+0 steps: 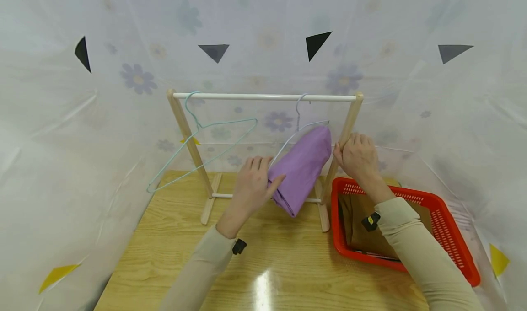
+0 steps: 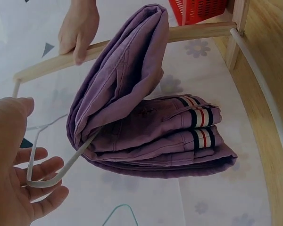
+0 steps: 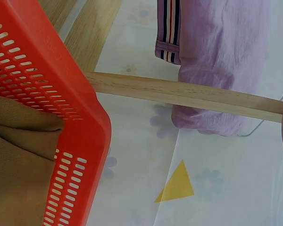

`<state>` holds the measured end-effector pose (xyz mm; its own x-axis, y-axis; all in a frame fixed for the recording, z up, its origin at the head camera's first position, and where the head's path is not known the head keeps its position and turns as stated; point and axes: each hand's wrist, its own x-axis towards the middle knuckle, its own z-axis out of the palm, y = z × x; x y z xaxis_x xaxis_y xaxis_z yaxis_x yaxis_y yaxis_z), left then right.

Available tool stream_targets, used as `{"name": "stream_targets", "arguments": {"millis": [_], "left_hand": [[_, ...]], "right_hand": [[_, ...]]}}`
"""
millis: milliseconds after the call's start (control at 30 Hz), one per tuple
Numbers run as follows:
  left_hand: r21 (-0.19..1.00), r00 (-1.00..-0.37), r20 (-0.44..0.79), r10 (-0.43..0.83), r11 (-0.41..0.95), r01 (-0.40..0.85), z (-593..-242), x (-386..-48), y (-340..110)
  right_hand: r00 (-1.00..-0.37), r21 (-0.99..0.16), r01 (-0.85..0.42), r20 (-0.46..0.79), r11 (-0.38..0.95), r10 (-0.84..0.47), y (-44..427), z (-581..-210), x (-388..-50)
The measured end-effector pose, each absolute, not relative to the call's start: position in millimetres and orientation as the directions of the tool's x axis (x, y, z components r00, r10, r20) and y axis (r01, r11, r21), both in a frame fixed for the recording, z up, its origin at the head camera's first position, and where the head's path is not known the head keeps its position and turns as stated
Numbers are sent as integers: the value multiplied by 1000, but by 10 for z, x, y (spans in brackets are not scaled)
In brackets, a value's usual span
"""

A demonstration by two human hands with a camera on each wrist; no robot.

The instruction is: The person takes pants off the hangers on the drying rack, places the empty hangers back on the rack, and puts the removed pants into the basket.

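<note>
– Head view: where was the purple garment [image 1: 302, 169]?
– Draped over the pale hanger [image 1: 298, 122], at three o'clock from the left grip [image 1: 253, 183]. The right grip [image 1: 359, 156] held the wooden post [image 1: 352, 119].
– Left wrist?
– That grip stood wide, loosely about the hanger's end.
– Right wrist?
– Red basket [image 3: 85, 134] sat at nine o'clock, garment at two.

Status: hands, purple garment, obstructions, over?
Left hand open at lavender hanger. Right hand gripping rack post. Purple garment folded over hanger. No obstruction evident.
</note>
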<state>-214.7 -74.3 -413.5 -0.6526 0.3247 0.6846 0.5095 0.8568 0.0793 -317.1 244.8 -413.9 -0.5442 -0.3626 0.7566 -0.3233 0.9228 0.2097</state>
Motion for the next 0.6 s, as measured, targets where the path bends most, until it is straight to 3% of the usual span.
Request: {"name": "stream_targets", "arguments": {"millis": [200,600], "left_hand": [[-24,-651,676,345,893,449,-4133,-2211,-720],[-45,-664,652,367,892,449,-4142,-2267,-705]], "right_hand": [[-555,206,-320,750,925,-359,2441,-4136,-3175],[-545,212,-326,754,921,-366,2420,-4141,-3185]]}}
